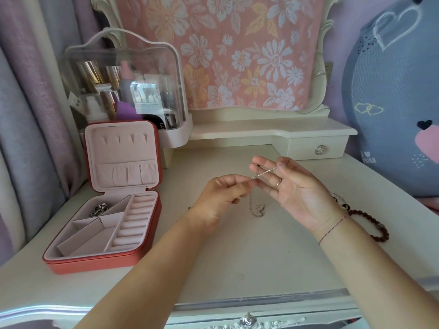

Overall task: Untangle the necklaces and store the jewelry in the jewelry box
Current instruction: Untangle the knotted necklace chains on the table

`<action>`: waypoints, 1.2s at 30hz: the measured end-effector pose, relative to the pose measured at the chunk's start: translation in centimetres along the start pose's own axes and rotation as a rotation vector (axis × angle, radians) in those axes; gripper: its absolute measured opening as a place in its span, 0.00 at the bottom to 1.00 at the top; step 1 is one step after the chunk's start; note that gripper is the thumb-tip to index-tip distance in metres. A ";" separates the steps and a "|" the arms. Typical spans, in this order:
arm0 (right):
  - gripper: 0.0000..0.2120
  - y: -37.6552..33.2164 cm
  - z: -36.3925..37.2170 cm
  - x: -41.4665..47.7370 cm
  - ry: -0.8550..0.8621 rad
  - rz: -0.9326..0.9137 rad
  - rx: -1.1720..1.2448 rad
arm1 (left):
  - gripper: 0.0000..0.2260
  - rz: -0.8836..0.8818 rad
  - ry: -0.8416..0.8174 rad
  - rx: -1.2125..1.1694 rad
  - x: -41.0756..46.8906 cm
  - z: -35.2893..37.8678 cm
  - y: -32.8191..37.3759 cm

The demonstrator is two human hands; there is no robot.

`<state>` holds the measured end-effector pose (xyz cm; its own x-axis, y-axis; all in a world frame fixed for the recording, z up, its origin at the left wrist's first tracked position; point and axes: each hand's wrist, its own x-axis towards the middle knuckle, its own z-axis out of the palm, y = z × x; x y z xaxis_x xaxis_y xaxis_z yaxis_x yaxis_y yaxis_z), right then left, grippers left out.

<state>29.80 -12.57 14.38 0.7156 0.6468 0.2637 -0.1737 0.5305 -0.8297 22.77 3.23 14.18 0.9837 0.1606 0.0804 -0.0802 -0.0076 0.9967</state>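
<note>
Necklace: thin silver chain (263,173), a twisted stretch pulled taut between both hands above the tabletop; the rest hangs down and pools on the table (237,257).
Left hand (221,193): fingertips pinch one end of the taut stretch.
Right hand (294,188): palm up, fingers straight and loosely spread, chain draped across them.
Jewelry box (99,264): red, pink lining, lid upright, left of the hands; silver pieces (99,208) in the back-left compartment.
Table, right edge: dark beaded bracelet (370,224).
Behind: clear cosmetics case (123,86), floral cloth (237,51), blue cushion (399,103).
</note>
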 end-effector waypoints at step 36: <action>0.18 0.3 0.4 -0.1 -0.058 0.006 0.063 | 0.02 0.016 -0.062 0.034 -0.1 0.6 -0.6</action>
<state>29.37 -12.27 14.36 0.6746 0.6794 0.2888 -0.2213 0.5593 -0.7989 22.83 2.59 13.61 0.9906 0.0987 0.0950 -0.0911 -0.0429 0.9949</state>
